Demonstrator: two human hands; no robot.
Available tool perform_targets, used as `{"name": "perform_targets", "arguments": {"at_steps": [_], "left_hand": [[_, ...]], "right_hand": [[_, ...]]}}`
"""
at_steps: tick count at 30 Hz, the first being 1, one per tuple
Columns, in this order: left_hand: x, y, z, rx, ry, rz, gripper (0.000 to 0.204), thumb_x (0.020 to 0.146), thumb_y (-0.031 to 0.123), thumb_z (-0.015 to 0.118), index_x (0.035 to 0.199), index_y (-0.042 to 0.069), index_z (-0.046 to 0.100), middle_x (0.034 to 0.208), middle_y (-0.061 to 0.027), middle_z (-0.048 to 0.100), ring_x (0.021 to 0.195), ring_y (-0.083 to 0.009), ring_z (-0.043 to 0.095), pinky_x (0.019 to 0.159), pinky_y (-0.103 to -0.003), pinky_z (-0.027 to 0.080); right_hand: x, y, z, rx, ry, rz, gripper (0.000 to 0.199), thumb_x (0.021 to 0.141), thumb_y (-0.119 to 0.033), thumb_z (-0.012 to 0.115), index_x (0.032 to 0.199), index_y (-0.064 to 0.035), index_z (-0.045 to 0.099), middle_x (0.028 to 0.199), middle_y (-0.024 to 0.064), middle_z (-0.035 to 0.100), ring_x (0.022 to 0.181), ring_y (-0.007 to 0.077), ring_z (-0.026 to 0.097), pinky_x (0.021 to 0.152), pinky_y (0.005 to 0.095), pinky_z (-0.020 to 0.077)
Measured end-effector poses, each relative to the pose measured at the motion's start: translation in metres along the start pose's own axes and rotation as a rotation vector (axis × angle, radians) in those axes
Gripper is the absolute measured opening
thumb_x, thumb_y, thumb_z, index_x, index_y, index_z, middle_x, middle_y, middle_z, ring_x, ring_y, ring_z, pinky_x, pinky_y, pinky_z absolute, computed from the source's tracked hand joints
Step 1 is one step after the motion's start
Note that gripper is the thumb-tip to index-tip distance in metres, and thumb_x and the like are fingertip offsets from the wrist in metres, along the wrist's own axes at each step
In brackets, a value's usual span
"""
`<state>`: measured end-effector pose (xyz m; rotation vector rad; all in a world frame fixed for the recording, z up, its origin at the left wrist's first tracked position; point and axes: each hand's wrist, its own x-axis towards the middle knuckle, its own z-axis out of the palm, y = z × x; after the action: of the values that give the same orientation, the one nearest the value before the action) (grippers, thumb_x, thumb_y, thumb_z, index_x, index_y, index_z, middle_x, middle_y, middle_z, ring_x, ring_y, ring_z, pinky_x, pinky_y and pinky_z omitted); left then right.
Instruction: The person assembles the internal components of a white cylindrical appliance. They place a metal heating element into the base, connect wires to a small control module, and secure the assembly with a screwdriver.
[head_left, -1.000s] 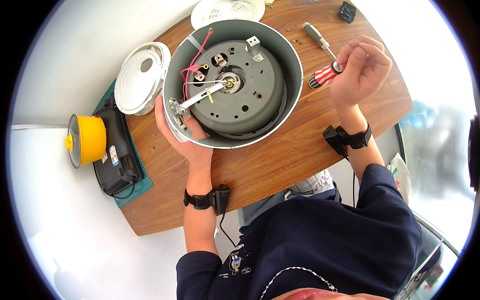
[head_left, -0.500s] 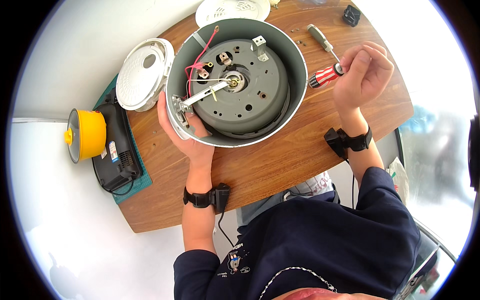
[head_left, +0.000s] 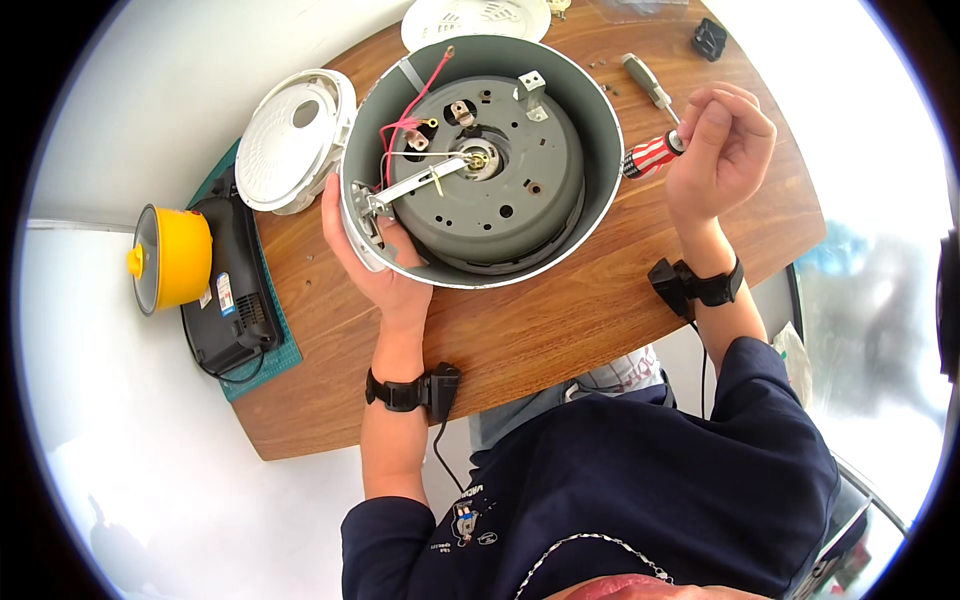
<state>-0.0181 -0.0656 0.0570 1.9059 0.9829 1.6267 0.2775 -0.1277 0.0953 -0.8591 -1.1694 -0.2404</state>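
The round grey metal shell of a rice cooker (head_left: 545,60) is tipped up on the table, its open underside facing me. Inside it sit a grey inner base (head_left: 470,220), red wires (head_left: 400,124) with ring ends and a pale metal lever (head_left: 420,180) reaching to the centre. At its lower left, my left hand (head_left: 385,265) grips the wall beside a metal bracket. My right hand (head_left: 725,150) is raised to the right of the shell, thumb and fingertips pinched together; whatever they hold is hidden. A red-and-white striped screwdriver handle (head_left: 652,156) shows beside it, partly covered.
Behind the shell lies a grey-handled screwdriver (head_left: 647,80), with small screws (head_left: 608,90) and a black plastic part (head_left: 709,39). White plastic covers (head_left: 285,150) (head_left: 470,22) flank the shell. At left, a yellow pot (head_left: 180,258) stands by a black appliance (head_left: 232,290) on a green mat (head_left: 272,372).
The view has shifted slightly. My right hand has come a little left, toward the shell, with its fingers still pinched. My left hand keeps its grip on the shell.
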Motion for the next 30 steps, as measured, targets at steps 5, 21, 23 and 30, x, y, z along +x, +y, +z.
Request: {"name": "perform_targets", "arguments": {"at_steps": [5,21,23,30], "left_hand": [[0.000,-0.003,-0.001,0.026,0.000,0.011,0.057,0.106,0.014,0.055,0.155,-0.004,0.033,0.150,-0.0184,0.045,0.135,-0.0270,0.049,0.115,-0.039,0.037],[0.000,0.000,-0.001,-0.022,-0.008,0.005,0.057,0.106,0.012,0.054,0.156,-0.003,0.032,0.150,-0.0175,0.044,0.135,-0.0258,0.049,0.114,-0.039,0.039],[0.000,0.003,0.000,-0.073,-0.008,-0.029,0.057,0.105,0.012,0.054,0.156,-0.003,0.031,0.151,-0.0175,0.043,0.135,-0.0257,0.049,0.113,-0.039,0.040],[0.000,0.000,-0.002,-0.006,-0.021,0.003,0.058,0.102,0.004,0.052,0.156,-0.002,0.031,0.151,-0.0174,0.043,0.136,-0.0256,0.050,0.113,-0.039,0.041]], "right_hand": [[-0.001,0.000,-0.001,-0.067,0.012,0.009,0.008,0.107,0.000,0.049,0.114,0.0024,0.051,0.099,0.0131,0.062,0.066,0.0082,0.053,0.059,0.0220,0.0469],[0.000,0.004,0.002,0.025,-0.102,-0.012,0.007,0.109,-0.002,0.043,0.111,0.0006,0.049,0.105,0.0140,0.060,0.069,0.0085,0.050,0.061,0.0222,0.0446],[0.000,0.003,0.005,0.036,-0.099,-0.010,0.007,0.109,-0.002,0.043,0.112,0.0001,0.049,0.103,0.0133,0.060,0.068,0.0084,0.049,0.060,0.0220,0.0441],[0.001,-0.003,0.015,0.001,-0.049,0.009,0.012,0.110,-0.001,0.037,0.111,-0.0026,0.049,0.086,0.0100,0.058,0.064,0.0098,0.046,0.056,0.0225,0.0371]]}}
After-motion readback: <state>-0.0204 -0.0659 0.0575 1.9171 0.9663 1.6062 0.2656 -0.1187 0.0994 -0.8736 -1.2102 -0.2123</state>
